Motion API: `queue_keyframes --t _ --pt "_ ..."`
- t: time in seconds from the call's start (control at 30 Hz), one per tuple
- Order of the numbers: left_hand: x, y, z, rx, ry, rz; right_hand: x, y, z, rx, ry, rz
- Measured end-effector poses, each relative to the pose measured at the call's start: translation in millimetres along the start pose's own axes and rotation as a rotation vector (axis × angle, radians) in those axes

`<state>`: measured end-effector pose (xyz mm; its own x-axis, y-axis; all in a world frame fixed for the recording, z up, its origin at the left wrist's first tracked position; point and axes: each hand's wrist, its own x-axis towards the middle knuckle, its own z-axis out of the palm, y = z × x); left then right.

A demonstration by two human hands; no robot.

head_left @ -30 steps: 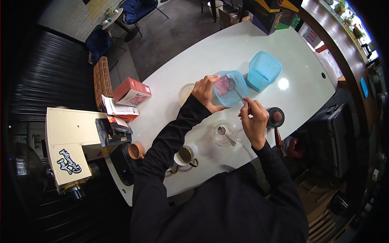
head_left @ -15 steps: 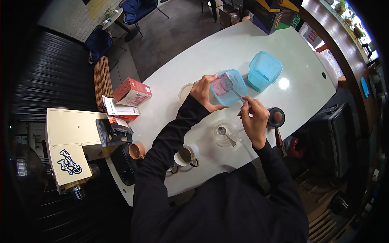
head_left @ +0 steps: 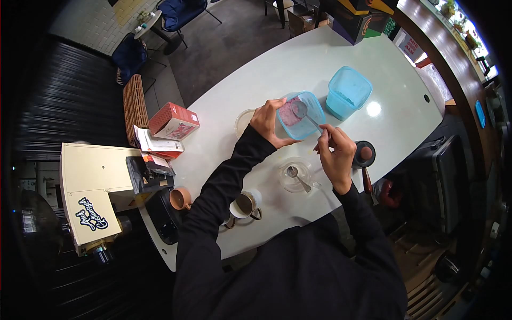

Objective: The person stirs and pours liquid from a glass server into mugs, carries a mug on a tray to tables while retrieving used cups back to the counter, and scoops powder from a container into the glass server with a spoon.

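Observation:
My left hand [head_left: 265, 124] is wrapped round the near-left side of a blue plastic container [head_left: 306, 128], which is tilted and holds pink powder [head_left: 288, 113]. Pinched in my right hand [head_left: 337, 152] is the handle of a metal spoon [head_left: 300, 110], its bowl inside the container over the powder. A second blue container [head_left: 348, 92] stands just beyond, to the right. Below my hands a clear glass vessel [head_left: 290, 184] has another spoon [head_left: 300, 180] in it. Partly hidden behind my left forearm lies a round pale lid or dish [head_left: 243, 120].
A tamper-like tool [head_left: 364, 154] with a dark round top lies right of my right hand. Near the left are a white cup [head_left: 245, 205], a brown cup [head_left: 180, 198], a red box [head_left: 174, 121] and a cream machine [head_left: 90, 181]. Dark boxes [head_left: 357, 24] stand at the far edge.
Since one second ago, the container has tipped slightly toward the left and the spoon bowl has shifted a little over the powder. My right hand has moved slightly right.

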<state>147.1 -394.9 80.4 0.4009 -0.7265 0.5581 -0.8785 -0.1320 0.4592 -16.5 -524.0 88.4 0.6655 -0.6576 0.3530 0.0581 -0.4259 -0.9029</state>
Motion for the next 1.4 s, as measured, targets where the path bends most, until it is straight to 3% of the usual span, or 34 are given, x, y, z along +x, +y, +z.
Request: queue_keyframes --t 1.4 --pt "-1 1 -1 -0.058 0.004 -0.023 3 6 9 0.169 -0.008 0.113"
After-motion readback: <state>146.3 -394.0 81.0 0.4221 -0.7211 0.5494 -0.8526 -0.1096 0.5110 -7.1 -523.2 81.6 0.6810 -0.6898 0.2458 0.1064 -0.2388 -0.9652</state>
